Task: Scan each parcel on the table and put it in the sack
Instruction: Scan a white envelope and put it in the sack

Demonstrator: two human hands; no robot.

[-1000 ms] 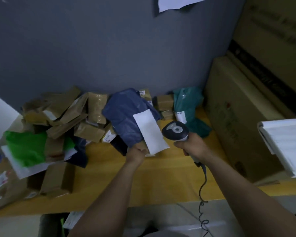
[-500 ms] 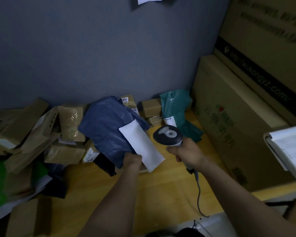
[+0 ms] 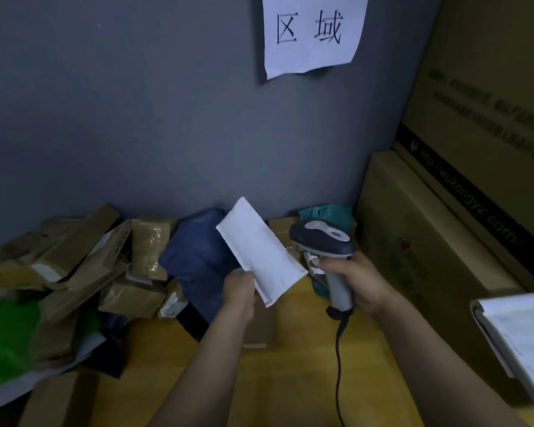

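Parcels [image 3: 84, 266] crowd the tabletop [image 3: 290, 380] lower left; left hand [image 3: 239, 291] grips white mailer [image 3: 259, 254], right hand [image 3: 356, 280] grips scanner [image 3: 324, 238]; sack unseen.

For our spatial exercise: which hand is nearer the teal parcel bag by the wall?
Right. The right hand, gripping the barcode scanner, is just in front of the teal parcel bag; the left hand, holding the white padded envelope, is farther left.

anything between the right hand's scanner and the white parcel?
Nothing visible. The left hand grips the white parcel at its lower edge. The scanner in the right hand is close beside it, with nothing between them.
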